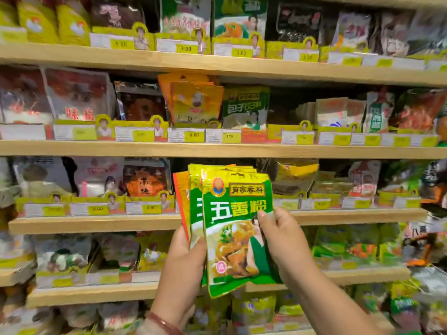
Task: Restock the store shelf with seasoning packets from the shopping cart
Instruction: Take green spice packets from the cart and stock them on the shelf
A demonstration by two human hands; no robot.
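Note:
I hold a fanned stack of seasoning packets [235, 228] upright in front of the store shelf [96, 223]. The front packet is green and yellow with white characters and a picture of cooked meat; an orange-red packet peeks out at the stack's left. My left hand [182, 267] grips the stack from below and left, thumb across the front. My right hand [281, 240] pinches the front packet's right edge. Behind the stack's top is a dark gap on the third shelf row. The shopping cart is out of view.
Wooden shelves run across the whole view in several rows, packed with seasoning bags behind yellow price tags [191, 136]. Orange packets [196, 102] and a green packet [245, 105] stand on the row above my hands. More bags fill the rows below.

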